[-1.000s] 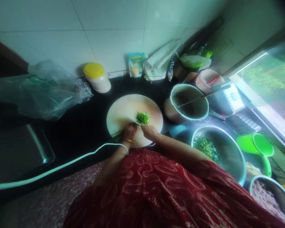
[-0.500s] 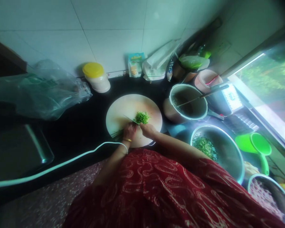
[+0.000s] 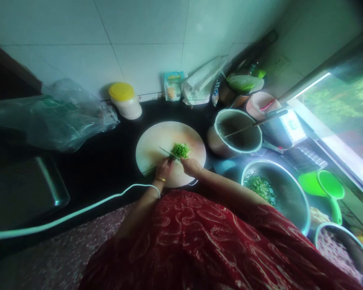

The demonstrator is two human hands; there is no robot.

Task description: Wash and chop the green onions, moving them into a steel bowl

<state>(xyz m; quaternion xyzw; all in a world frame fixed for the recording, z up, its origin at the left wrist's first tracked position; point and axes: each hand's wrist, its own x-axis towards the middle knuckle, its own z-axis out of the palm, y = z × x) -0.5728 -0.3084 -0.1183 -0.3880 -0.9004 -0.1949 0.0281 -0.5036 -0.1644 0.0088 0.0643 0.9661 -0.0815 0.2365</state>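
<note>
On a round cutting board [image 3: 153, 139] lies a small heap of chopped green herbs [image 3: 180, 150]. My right hand [image 3: 191, 166] is closed around the handle of a knife [image 3: 168, 152], whose blade points up and to the left beside the heap. Close to the blade, my left hand [image 3: 164, 168] is closed on a bunch of long thin green stems [image 3: 149, 170]. The stems stick out at the board's lower left edge. My left fingertips are partly hidden behind the blade.
Right of the board stand a deep pot [image 3: 238, 131], a large metal bowl [image 3: 292, 197] with chopped greens, a green dipper [image 3: 329, 184] and a bowl of pinkish shreds [image 3: 335, 253]. A yellow-lidded jar [image 3: 125, 100] stands behind. A white cable [image 3: 93, 207] crosses the left side.
The view has shifted slightly. The knife blade has tilted a little and sits closer to my left fingers. Both hands keep their holds.
</note>
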